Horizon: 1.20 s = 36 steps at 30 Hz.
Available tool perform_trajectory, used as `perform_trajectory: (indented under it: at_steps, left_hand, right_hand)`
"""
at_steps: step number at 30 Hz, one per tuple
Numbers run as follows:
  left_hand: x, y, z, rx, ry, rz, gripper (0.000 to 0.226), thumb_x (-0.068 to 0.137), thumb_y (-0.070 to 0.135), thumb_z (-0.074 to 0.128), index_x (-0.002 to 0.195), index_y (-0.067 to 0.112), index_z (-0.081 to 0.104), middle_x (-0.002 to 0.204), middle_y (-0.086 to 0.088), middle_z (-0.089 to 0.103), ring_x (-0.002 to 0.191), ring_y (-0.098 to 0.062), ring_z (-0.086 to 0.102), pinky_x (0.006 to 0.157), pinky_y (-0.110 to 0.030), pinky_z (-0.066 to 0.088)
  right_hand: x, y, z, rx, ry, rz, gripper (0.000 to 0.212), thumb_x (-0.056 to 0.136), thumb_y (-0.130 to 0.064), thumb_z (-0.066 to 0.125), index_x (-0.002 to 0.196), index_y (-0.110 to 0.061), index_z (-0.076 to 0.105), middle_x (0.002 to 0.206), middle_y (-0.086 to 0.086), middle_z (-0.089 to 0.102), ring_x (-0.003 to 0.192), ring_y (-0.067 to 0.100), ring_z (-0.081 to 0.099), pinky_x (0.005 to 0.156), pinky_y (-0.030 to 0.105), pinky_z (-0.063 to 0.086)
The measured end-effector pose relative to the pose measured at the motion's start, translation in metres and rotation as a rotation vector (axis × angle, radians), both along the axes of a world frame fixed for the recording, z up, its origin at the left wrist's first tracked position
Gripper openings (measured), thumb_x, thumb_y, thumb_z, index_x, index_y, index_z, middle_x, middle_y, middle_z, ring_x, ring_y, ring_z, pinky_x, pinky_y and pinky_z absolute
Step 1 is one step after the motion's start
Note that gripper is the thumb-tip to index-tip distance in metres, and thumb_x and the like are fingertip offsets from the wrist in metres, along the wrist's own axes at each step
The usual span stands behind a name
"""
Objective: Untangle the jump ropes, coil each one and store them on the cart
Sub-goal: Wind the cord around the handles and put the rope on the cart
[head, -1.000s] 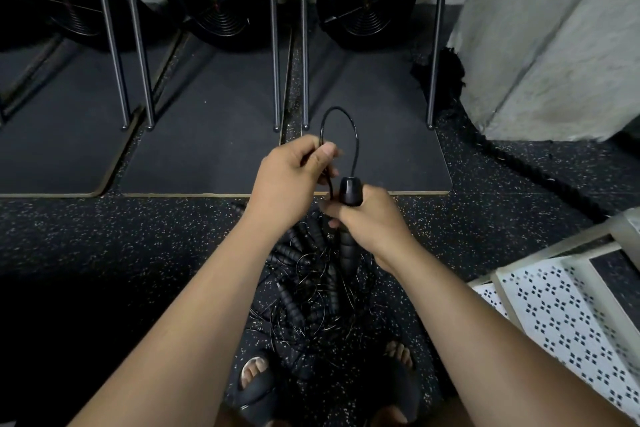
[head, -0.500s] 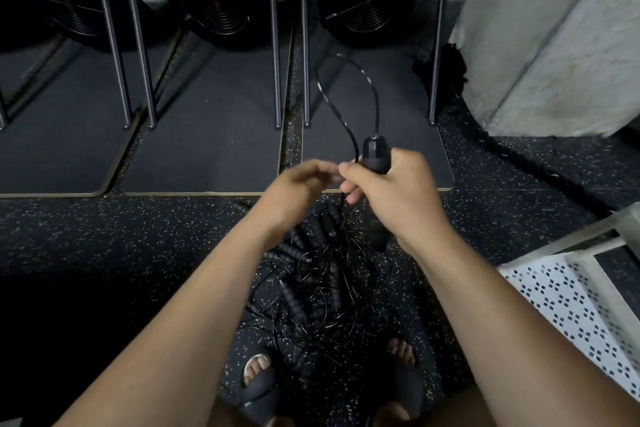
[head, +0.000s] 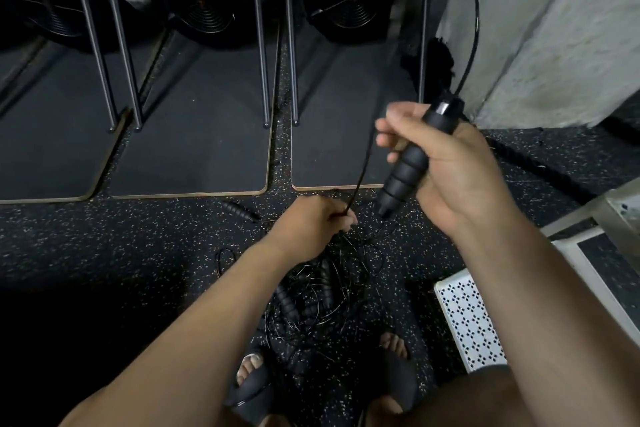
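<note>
Right hand (head: 450, 166) lifted the handle (head: 408, 163); left hand (head: 311, 222) dropped lower.

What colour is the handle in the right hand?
Black, ribbed, with a glossy band near the cord end: jump rope handle in the right hand, head view.

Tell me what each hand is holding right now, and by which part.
The right hand grips a jump rope handle around its ribbed middle. The left hand pinches the thin black cord just above the tangled pile.
</note>
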<state>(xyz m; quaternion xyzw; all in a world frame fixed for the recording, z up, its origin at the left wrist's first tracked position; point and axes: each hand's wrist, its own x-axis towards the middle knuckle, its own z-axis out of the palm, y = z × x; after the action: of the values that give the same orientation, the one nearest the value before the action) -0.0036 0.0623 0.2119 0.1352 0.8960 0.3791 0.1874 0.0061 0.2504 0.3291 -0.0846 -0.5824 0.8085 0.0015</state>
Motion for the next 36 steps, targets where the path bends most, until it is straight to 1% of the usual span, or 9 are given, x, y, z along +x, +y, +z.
perform_trajectory:
  at_steps: [3,6,12,17,22,25,27,31,36]
  left_hand:
    - [-0.001,0.001,0.010,0.071,0.002,0.027,0.017,0.108,0.024,0.063,0.100,0.023,0.078,0.088,0.009,0.079,0.080,-0.010,0.073,0.070,-0.020,0.053]
    - [-0.006,-0.005,0.027,0.137,0.105,0.109,0.020,0.108,0.028,0.064,0.092,0.022,0.076,0.081,0.003,0.079,0.070,-0.017,0.073,0.065,-0.032,0.057]
    - [-0.006,-0.007,0.066,0.510,0.104,0.325,0.022,0.109,0.023,0.062,0.100,0.006,0.073,0.090,-0.004,0.081,0.075,-0.014,0.073,0.064,-0.019,0.048]
    - [-0.011,-0.019,0.074,0.694,0.081,0.468,0.020,0.109,0.022,0.061,0.107,0.006,0.074,0.092,-0.008,0.081,0.070,-0.011,0.069,0.054,-0.019,0.044]
    - [-0.015,-0.029,0.070,0.766,0.031,0.543,0.021,0.107,0.026,0.065,0.103,0.006,0.072,0.099,-0.009,0.080,0.076,-0.016,0.070,0.058,-0.022,0.045]
    - [-0.017,-0.027,0.063,0.775,-0.040,0.578,0.043,0.110,0.036,0.059,0.110,-0.006,0.068,0.099,-0.010,0.079,0.079,-0.018,0.074,0.057,-0.019,0.048]
    - [-0.017,-0.024,0.054,0.724,-0.127,0.535,0.043,0.113,0.039,0.051,0.115,0.000,0.070,0.101,-0.010,0.080,0.082,-0.018,0.076,0.066,-0.024,0.051]
    - [-0.010,-0.010,0.035,0.542,-0.253,0.274,0.031,0.106,0.007,0.045,0.110,0.012,0.076,0.096,-0.001,0.078,0.084,-0.007,0.069,0.071,-0.025,0.047]
    - [0.001,0.001,0.012,0.250,-0.075,0.043,0.026,0.100,0.006,0.063,0.109,0.026,0.078,0.091,0.013,0.075,0.078,-0.007,0.060,0.076,-0.026,0.049]
  right_hand:
    - [-0.006,0.000,-0.019,0.132,-0.089,0.000,0.027,0.094,-0.003,0.077,0.120,-0.007,0.072,0.095,0.009,0.078,0.078,0.016,0.072,0.067,0.025,0.056]
    - [-0.008,-0.003,-0.038,0.324,-0.228,0.062,0.024,0.092,0.002,0.076,0.115,-0.006,0.074,0.089,0.010,0.075,0.072,0.016,0.070,0.063,0.026,0.055]
    - [-0.008,-0.022,-0.054,0.466,-0.287,0.252,0.019,0.087,0.007,0.070,0.095,-0.010,0.075,0.074,0.002,0.075,0.068,0.019,0.066,0.062,0.030,0.053]
    - [-0.002,-0.030,-0.055,0.430,-0.343,0.537,0.022,0.088,0.006,0.072,0.109,0.000,0.076,0.082,0.008,0.073,0.068,0.016,0.065,0.058,0.025,0.049]
    - [0.000,-0.037,-0.053,0.571,-0.238,0.454,0.010,0.092,-0.010,0.080,0.097,-0.002,0.076,0.079,0.009,0.078,0.068,0.018,0.068,0.065,0.034,0.050]
    - [0.003,-0.036,-0.045,0.587,-0.213,0.370,0.012,0.094,-0.013,0.079,0.093,-0.002,0.075,0.076,0.007,0.077,0.063,0.017,0.066,0.064,0.034,0.051]
    - [0.003,-0.032,-0.038,0.527,-0.186,0.318,0.011,0.095,-0.011,0.077,0.091,-0.001,0.074,0.072,0.008,0.075,0.059,0.017,0.064,0.061,0.029,0.051]
    - [0.002,-0.020,-0.019,0.304,-0.125,0.190,0.009,0.095,-0.007,0.074,0.091,0.001,0.072,0.069,0.008,0.070,0.055,0.017,0.059,0.055,0.024,0.050]
    - [0.004,-0.008,-0.001,0.069,-0.067,0.073,0.011,0.096,-0.008,0.072,0.087,-0.002,0.073,0.069,0.007,0.066,0.057,0.016,0.055,0.052,0.024,0.049]
